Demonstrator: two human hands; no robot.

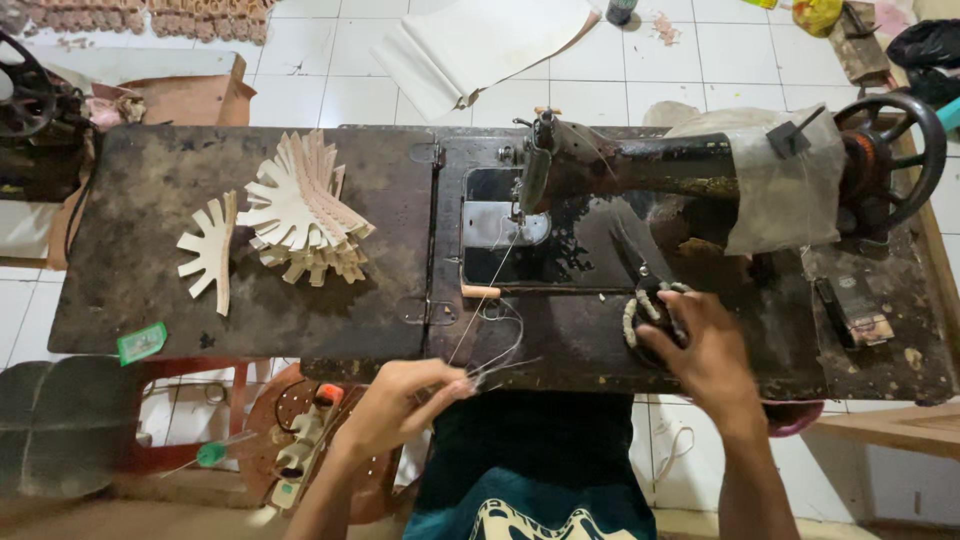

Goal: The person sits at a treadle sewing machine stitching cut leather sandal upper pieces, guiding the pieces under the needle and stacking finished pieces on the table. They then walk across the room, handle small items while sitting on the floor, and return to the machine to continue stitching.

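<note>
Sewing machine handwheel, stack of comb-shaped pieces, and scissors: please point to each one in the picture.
handwheel (pixel 893 150), head view, on its spokes.
stack of comb-shaped pieces (pixel 303 205), head view, on the top piece.
scissors (pixel 655 305), head view, on the handle loops under the right hand (pixel 705 350).

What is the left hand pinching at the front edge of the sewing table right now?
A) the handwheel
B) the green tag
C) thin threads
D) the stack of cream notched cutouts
C: the left hand has its fingertips closed on thin threads that run up toward the needle, while the cutouts lie apart on the table.
</note>
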